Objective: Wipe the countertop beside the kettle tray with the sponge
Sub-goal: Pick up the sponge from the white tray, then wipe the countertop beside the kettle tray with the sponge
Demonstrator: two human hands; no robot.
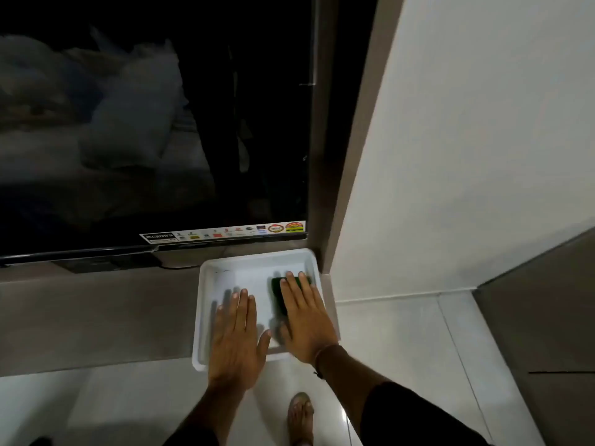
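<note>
Right hand (304,320) flat, pressing green sponge (279,292) in glossy white rectangular tray (201,317), left hand (236,336) splayed flat

glossy white plastic tray (206,317), glossy floor tiles (402,349)

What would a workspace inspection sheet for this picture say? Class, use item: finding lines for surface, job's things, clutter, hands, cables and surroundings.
Surface: brown countertop, bare left of the tray.
Job's things: white tray, no kettle in it; green sponge inside.
Clutter: nothing seen.
Hands: right hand flat on the sponge; left hand flat on the tray floor.
Cables: nothing seen.
Surroundings: dark television above; white wall; tiled floor; sandalled foot.
</note>
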